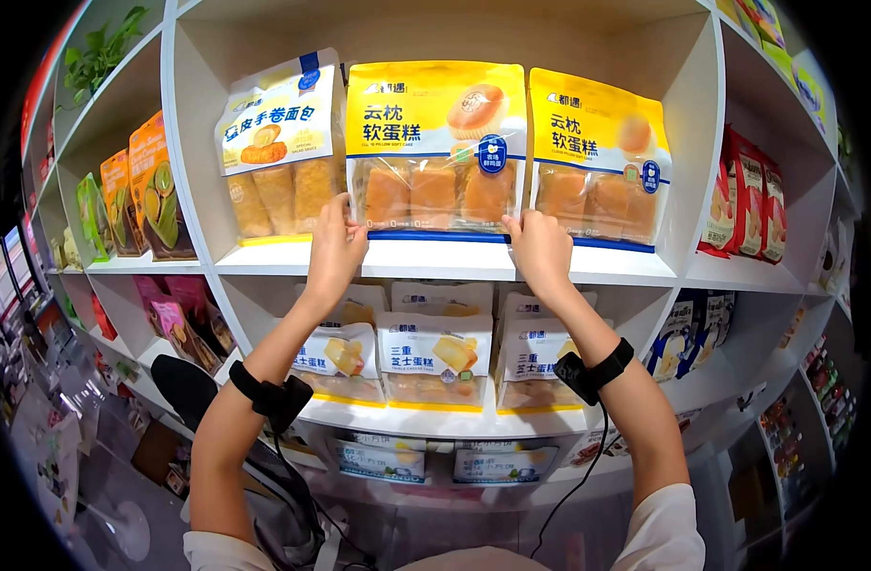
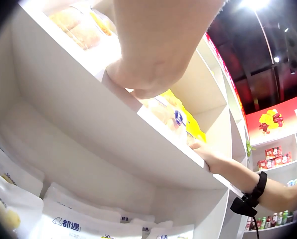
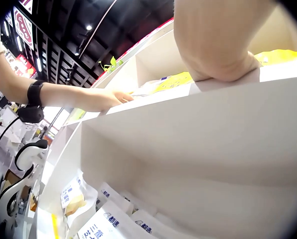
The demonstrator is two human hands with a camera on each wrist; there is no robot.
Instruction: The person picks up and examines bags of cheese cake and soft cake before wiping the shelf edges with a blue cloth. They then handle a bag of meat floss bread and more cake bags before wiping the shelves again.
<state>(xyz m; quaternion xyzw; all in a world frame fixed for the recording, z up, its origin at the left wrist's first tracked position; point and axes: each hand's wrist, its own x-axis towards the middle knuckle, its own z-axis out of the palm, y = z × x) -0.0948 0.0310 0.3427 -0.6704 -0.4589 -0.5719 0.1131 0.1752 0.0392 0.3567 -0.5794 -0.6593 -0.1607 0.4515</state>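
A yellow and clear bag of soft cakes (image 1: 437, 143) stands upright in the middle of the white shelf, its front facing me. At its lower left corner, my left hand (image 1: 338, 249) pinches the edge, thumb toward the front. My right hand (image 1: 542, 249) does likewise at the lower right corner, close to the neighbouring bag. A second yellow bag of soft cakes (image 1: 597, 143) stands on the right, and a white bag of bread rolls (image 1: 275, 143) leans slightly on the left. Both wrist views show the opposite hand at the shelf edge; the near hand's fingertips are mostly hidden there.
The shelf board (image 1: 416, 259) has a front edge just beneath both hands. White bags of cheese cake (image 1: 435, 357) fill the compartment below. Upright dividers (image 1: 694, 143) bound the compartment at the sides. Orange pouches (image 1: 162, 195) and red bags (image 1: 751, 205) stand in side compartments.
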